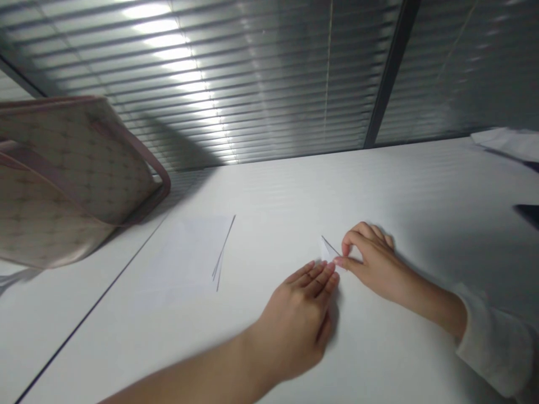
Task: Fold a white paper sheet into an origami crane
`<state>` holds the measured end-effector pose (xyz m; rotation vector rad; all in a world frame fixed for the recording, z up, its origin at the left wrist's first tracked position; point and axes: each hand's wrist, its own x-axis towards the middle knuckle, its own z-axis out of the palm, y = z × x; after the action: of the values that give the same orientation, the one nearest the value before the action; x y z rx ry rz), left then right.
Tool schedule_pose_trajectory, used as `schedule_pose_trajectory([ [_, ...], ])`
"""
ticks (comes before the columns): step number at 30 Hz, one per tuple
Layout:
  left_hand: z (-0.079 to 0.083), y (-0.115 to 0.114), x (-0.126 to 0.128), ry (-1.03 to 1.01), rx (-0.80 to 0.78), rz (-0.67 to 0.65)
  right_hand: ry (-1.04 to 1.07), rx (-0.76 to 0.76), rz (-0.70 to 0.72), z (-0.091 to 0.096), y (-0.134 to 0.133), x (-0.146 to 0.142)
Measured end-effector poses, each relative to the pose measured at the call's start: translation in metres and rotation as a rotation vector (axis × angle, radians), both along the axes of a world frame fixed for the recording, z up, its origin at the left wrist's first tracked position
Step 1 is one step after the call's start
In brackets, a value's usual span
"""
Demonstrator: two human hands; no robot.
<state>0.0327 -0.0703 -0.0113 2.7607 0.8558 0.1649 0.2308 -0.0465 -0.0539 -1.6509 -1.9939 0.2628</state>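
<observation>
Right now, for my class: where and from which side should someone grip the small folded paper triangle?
The folded paper triangle is probably best pinched at its free pointed tip, from the far left: the right hand pinches its right side and the left hand lies just below, so only that corner stays open.

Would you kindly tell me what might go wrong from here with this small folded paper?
The right hand pinches the small folded paper only at its fingertips, so it might slip and be hard to spot on the white desk. The bag beside the paper sheets might also tip onto them.
</observation>
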Motion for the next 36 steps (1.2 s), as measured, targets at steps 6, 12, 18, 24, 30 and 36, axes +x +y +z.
schedule_pose_trajectory([
  [6,0.000,0.005,-0.002,-0.039,0.021,-0.029,0.023,0.010,0.091,-0.003,0.004,0.005],
  [12,-0.004,0.006,-0.005,-0.027,0.063,-0.064,0.052,0.036,0.119,-0.007,0.004,0.010],
  [18,-0.017,0.007,-0.002,-0.199,0.117,-0.019,0.080,0.069,0.157,-0.010,0.001,0.011],
  [24,-0.021,0.019,-0.003,-0.471,0.012,0.140,0.098,0.113,0.282,0.000,-0.003,0.023],
  [30,-0.015,0.020,-0.001,-0.557,0.002,0.328,-0.021,0.185,0.429,0.004,-0.003,0.028],
  [36,-0.018,0.021,0.006,-0.565,-0.165,0.413,-0.072,0.234,0.453,0.003,-0.001,0.024],
])
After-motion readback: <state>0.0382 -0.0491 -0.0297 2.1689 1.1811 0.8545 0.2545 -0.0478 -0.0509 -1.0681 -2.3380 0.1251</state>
